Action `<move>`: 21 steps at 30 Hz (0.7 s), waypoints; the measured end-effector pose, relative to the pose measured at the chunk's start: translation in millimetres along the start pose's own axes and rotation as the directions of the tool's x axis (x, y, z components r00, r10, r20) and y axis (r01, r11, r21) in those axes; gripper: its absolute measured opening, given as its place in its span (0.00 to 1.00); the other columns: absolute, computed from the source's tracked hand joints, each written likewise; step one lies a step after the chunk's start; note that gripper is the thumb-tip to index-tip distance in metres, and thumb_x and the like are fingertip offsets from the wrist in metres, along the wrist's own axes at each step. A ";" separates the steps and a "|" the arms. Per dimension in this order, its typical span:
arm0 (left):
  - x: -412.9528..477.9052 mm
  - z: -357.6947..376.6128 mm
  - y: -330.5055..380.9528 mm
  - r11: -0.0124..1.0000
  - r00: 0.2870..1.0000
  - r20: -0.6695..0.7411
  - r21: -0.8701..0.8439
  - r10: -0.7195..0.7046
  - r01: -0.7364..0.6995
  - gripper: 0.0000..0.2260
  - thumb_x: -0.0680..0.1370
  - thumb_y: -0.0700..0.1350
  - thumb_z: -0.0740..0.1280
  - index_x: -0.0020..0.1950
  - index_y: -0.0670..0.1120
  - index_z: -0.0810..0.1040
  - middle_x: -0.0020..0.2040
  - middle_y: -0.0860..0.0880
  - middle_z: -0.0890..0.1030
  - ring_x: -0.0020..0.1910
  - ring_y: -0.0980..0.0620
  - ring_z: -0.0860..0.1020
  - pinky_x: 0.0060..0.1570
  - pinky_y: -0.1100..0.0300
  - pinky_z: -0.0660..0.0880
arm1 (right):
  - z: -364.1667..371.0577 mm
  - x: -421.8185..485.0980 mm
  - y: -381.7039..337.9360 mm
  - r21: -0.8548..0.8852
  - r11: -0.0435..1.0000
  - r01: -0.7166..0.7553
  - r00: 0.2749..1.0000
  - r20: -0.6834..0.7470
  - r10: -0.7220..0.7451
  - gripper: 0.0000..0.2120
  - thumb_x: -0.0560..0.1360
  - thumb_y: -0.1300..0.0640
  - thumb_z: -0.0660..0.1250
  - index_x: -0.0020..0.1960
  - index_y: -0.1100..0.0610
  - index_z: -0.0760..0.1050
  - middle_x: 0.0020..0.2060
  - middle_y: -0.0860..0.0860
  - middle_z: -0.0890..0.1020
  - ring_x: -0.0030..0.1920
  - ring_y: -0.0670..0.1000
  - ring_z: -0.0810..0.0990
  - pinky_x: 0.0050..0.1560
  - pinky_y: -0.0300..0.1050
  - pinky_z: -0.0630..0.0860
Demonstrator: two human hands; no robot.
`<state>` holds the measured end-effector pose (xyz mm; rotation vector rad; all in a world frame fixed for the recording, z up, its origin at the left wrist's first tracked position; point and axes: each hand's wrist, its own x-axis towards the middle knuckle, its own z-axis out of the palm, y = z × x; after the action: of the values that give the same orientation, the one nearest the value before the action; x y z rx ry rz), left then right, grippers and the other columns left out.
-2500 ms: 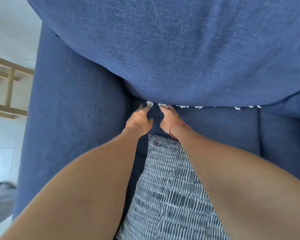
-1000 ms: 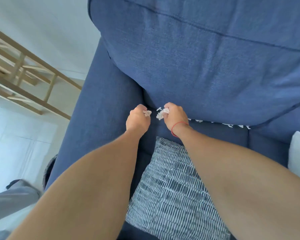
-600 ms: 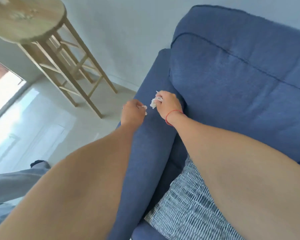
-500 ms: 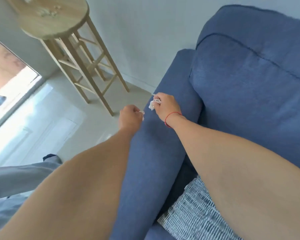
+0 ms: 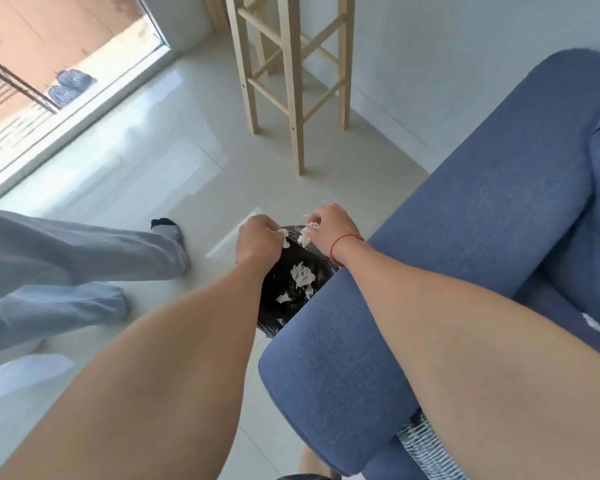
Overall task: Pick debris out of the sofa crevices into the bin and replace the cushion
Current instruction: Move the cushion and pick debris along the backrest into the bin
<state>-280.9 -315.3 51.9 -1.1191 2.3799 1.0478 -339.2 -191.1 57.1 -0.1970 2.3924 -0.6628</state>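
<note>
Hands [image 5: 257,239] [image 5: 328,226] pinching crumpled white scraps [image 5: 305,238], glossy black bin [image 5: 271,320] beneath

Bin [image 5: 269,320] below left hand [image 5: 258,240] and right hand [image 5: 329,226], debris [image 5: 302,275] inside; sofa armrest [image 5: 430,271] right of the hands; stool [image 5: 291,81] beyond, on floor [image 5: 153,150].

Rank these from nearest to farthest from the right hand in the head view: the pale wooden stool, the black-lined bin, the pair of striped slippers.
1. Black-lined bin, directly beneath the right hand pinching white paper scraps.
2. Pale wooden stool, on the floor beyond.
3. Striped slippers, outside the doorway, far left.
</note>
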 end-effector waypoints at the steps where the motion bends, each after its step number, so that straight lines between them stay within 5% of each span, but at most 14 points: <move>1: 2.7 0.8 -8.0 1.000 1.000 0.012 0.004 -0.022 0.022 0.06 0.76 0.41 0.65 0.50 0.46 0.81 0.51 0.46 0.81 0.47 0.45 0.78 0.49 0.56 0.76 | 8.3 1.4 0.0 -0.007 1.000 -0.018 0.999 0.029 0.018 0.08 0.77 0.58 0.64 0.54 0.55 0.80 0.60 0.54 0.77 0.57 0.55 0.78 0.55 0.46 0.74; 7: 1.4 6.0 -30.3 0.992 0.987 0.135 0.105 -0.090 0.076 0.13 0.78 0.45 0.66 0.61 0.44 0.79 0.59 0.45 0.80 0.55 0.43 0.79 0.53 0.55 0.75 | 34.2 -1.3 2.1 -0.089 0.993 -0.075 0.974 0.208 0.092 0.18 0.76 0.65 0.65 0.64 0.56 0.74 0.63 0.55 0.77 0.61 0.56 0.77 0.59 0.47 0.76; 10: -3.9 5.5 -23.8 0.988 0.982 0.169 0.144 -0.084 0.060 0.07 0.78 0.46 0.64 0.42 0.48 0.77 0.45 0.47 0.78 0.47 0.43 0.76 0.48 0.57 0.72 | 27.5 -4.5 2.2 -0.136 0.987 -0.085 0.966 0.233 0.115 0.22 0.76 0.66 0.62 0.70 0.58 0.69 0.67 0.56 0.74 0.65 0.57 0.75 0.62 0.48 0.74; 12: -10.3 2.5 -10.2 0.987 0.985 0.160 0.160 -0.060 0.034 0.10 0.78 0.46 0.62 0.38 0.45 0.73 0.38 0.47 0.74 0.42 0.44 0.73 0.43 0.58 0.71 | 12.8 -8.3 2.1 -0.130 0.987 -0.097 0.976 0.182 0.120 0.22 0.76 0.64 0.61 0.70 0.58 0.68 0.68 0.56 0.73 0.65 0.58 0.75 0.64 0.50 0.74; 14: -17.7 2.6 8.3 0.988 0.985 0.170 0.152 -0.018 -0.008 0.10 0.78 0.46 0.61 0.42 0.41 0.76 0.38 0.45 0.76 0.41 0.43 0.74 0.40 0.57 0.71 | -9.5 -14.8 3.4 -0.109 0.988 -0.107 0.984 0.128 0.120 0.22 0.77 0.64 0.61 0.71 0.59 0.67 0.69 0.57 0.71 0.64 0.59 0.75 0.66 0.54 0.73; 16: -28.4 4.6 32.4 0.988 0.980 0.194 0.146 0.030 -0.059 0.12 0.80 0.45 0.61 0.54 0.39 0.79 0.50 0.42 0.80 0.47 0.44 0.75 0.46 0.56 0.71 | -35.9 -22.1 7.7 -0.103 0.988 -0.115 0.990 0.072 0.122 0.23 0.77 0.63 0.59 0.72 0.59 0.66 0.71 0.57 0.68 0.68 0.59 0.71 0.69 0.55 0.70; 18: -42.0 10.4 60.9 0.981 0.976 0.203 0.156 0.080 -0.113 0.18 0.80 0.47 0.60 0.67 0.39 0.74 0.63 0.42 0.78 0.53 0.45 0.75 0.51 0.56 0.71 | -64.3 -33.2 18.3 -0.096 0.986 -0.138 0.990 -0.006 0.138 0.23 0.78 0.61 0.59 0.72 0.58 0.66 0.72 0.56 0.67 0.71 0.58 0.68 0.71 0.54 0.68; 21: -66.9 26.6 107.2 0.962 0.960 0.228 0.179 0.163 -0.206 0.23 0.80 0.49 0.60 0.74 0.44 0.67 0.70 0.44 0.73 0.67 0.44 0.73 0.63 0.52 0.71 | -107.2 -55.3 44.1 -0.049 0.984 -0.172 0.978 -0.127 0.165 0.21 0.79 0.59 0.58 0.72 0.57 0.66 0.73 0.55 0.66 0.72 0.58 0.67 0.70 0.52 0.65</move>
<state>-320.1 -214.3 122.2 -0.6889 2.3880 0.9066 -361.2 -92.6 136.5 0.0232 2.5145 -0.5382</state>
